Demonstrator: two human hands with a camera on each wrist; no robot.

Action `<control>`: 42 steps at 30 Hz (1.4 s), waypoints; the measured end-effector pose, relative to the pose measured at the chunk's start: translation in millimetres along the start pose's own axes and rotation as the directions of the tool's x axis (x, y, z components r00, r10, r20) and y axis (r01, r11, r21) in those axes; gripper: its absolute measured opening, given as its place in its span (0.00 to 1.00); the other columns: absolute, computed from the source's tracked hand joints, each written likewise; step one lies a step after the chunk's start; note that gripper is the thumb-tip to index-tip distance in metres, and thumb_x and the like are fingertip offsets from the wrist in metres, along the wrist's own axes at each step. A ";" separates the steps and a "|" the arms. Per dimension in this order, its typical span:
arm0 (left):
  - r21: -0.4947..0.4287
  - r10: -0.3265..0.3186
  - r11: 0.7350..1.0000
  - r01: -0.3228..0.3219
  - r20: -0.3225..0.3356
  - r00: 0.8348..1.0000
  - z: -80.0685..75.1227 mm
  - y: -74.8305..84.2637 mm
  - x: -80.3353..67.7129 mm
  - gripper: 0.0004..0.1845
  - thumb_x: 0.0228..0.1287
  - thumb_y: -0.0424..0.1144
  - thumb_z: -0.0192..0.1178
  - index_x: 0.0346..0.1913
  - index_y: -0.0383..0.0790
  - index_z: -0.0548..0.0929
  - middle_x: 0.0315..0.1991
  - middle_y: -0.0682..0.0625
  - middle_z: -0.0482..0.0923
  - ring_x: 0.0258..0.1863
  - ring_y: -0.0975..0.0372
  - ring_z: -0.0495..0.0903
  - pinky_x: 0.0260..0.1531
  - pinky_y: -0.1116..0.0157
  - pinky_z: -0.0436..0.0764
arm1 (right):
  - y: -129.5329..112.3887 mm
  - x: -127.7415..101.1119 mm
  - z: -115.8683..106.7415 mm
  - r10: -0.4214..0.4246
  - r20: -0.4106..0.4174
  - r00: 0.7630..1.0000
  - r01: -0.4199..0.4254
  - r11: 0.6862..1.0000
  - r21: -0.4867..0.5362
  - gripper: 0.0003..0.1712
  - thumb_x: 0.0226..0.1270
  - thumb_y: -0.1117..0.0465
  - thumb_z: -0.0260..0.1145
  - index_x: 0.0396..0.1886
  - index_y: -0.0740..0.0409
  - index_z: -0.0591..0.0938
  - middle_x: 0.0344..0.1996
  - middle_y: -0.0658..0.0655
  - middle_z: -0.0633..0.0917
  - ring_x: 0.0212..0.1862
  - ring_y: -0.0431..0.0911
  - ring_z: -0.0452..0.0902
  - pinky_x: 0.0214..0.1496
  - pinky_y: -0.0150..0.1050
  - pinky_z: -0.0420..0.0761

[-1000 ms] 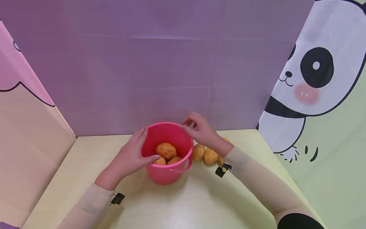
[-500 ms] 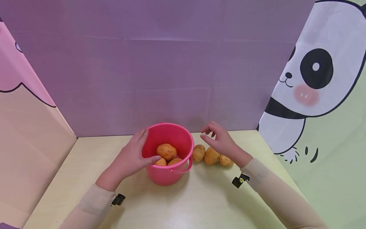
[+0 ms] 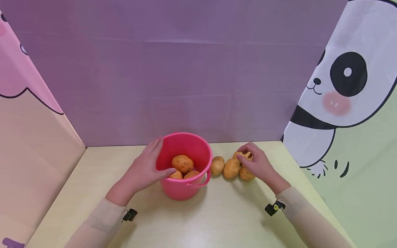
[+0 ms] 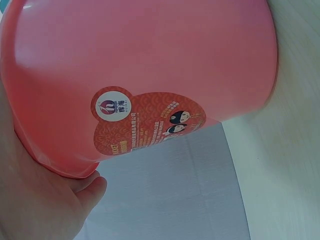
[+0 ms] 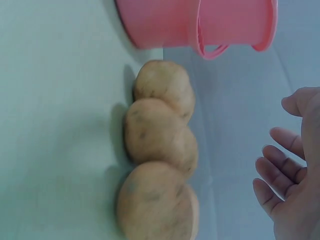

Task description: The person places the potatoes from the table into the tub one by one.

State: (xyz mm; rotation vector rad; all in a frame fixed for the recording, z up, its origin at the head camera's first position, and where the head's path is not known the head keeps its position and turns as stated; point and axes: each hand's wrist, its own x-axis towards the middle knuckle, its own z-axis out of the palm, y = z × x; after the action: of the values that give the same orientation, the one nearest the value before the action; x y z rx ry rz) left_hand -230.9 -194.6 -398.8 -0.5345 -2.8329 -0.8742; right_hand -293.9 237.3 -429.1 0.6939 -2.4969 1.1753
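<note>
A pink bucket (image 3: 181, 193) stands on the table with several potatoes (image 3: 182, 163) inside. My left hand (image 3: 144, 170) grips its left rim, thumb inside, fingers along the outer wall; the left wrist view shows the bucket's side (image 4: 150, 65) and label against my palm (image 4: 45, 200). Right of the bucket three potatoes (image 3: 231, 168) lie in a row, and a fourth potato (image 3: 243, 155) sits behind them. My right hand (image 3: 255, 163) is over that back potato, fingertips at it. In the right wrist view its fingers (image 5: 280, 175) are loosely spread and hold nothing beside the potato row (image 5: 157, 135).
The pale table (image 3: 217, 220) is boxed in by a purple back wall (image 3: 186, 86), a pink panel on the left and a panda-print panel (image 3: 341, 103) on the right. The bucket's handle (image 3: 200, 182) hangs down on its front side.
My right hand left the bucket's far rim, swung right and came down onto the potatoes beside it. The left hand and the bucket stayed put.
</note>
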 end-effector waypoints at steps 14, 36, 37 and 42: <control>0.008 -0.004 1.000 0.004 0.001 1.000 -0.6 -0.1 0.1 0.71 0.60 0.67 0.78 0.91 0.39 0.46 0.90 0.39 0.47 0.86 0.39 0.52 0.60 0.35 0.85 | 28.3 -19.9 -3.1 0.050 0.001 0.999 -0.050 0.998 -0.029 0.13 0.72 0.65 0.78 0.50 0.66 0.86 0.49 0.64 0.84 0.52 0.62 0.81 0.54 0.55 0.80; -0.006 -0.001 1.000 0.001 0.003 1.000 -0.8 -0.5 -0.3 0.71 0.60 0.66 0.79 0.91 0.39 0.46 0.90 0.40 0.47 0.86 0.40 0.52 0.61 0.34 0.84 | 62.1 -37.0 0.4 0.099 0.101 0.990 -0.086 0.988 -0.129 0.27 0.69 0.51 0.81 0.60 0.62 0.87 0.59 0.61 0.83 0.66 0.63 0.78 0.73 0.64 0.74; -0.007 -0.002 1.000 0.002 0.002 1.000 -0.7 -0.5 -0.4 0.71 0.60 0.66 0.79 0.92 0.39 0.46 0.90 0.40 0.47 0.86 0.40 0.52 0.61 0.34 0.84 | 63.0 -37.5 0.8 0.106 0.108 0.989 -0.091 0.987 -0.130 0.27 0.70 0.51 0.81 0.60 0.61 0.87 0.59 0.60 0.83 0.66 0.62 0.78 0.73 0.65 0.74; -0.008 -0.004 1.000 0.004 0.000 1.000 -0.1 0.2 -1.0 0.71 0.60 0.66 0.79 0.92 0.39 0.46 0.90 0.40 0.47 0.86 0.40 0.52 0.61 0.34 0.84 | 67.7 -39.9 2.8 0.132 0.131 0.983 -0.115 0.984 -0.134 0.30 0.67 0.50 0.84 0.61 0.60 0.88 0.58 0.60 0.81 0.63 0.59 0.79 0.72 0.62 0.76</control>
State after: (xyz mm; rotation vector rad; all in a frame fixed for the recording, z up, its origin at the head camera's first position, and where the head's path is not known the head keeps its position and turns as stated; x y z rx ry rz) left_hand -229.9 -194.8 -398.8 -0.5302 -2.8321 -0.8861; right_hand -297.0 284.2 -492.1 0.6142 -2.7387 1.0300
